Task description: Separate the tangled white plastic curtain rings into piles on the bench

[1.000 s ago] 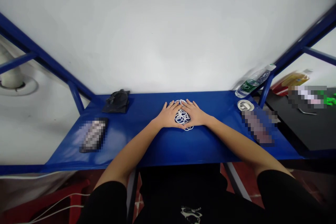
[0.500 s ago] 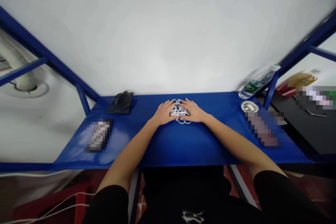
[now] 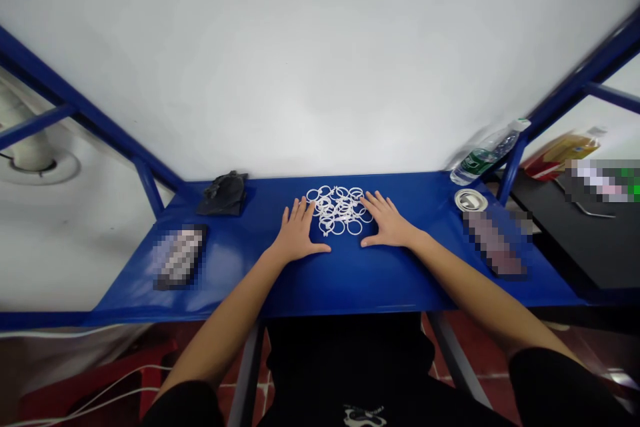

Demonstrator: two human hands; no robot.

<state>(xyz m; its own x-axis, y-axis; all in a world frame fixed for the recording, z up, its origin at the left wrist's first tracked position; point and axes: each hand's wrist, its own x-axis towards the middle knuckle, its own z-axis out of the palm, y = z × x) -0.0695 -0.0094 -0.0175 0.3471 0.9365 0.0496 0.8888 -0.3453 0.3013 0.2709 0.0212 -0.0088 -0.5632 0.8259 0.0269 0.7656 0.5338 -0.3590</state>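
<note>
A loose heap of several small white plastic rings (image 3: 339, 210) lies spread on the blue table (image 3: 345, 273), near its back edge. My left hand (image 3: 297, 235) rests flat on the table just left of the rings, fingers stretched out and apart. My right hand (image 3: 389, 223) lies flat just right of them, fingers spread, fingertips near the outer rings. Neither hand holds anything.
A dark folded cloth (image 3: 224, 194) sits at the back left, a blurred flat object (image 3: 179, 256) at the left front. A plastic water bottle (image 3: 484, 151) leans at the back right beside a small round tin (image 3: 471, 200) and another blurred object (image 3: 495, 240). Blue frame struts rise on both sides.
My hands were cupped together over the bunched rings; now they have drawn apart and back, lying flat, and the rings are spread out between them.
</note>
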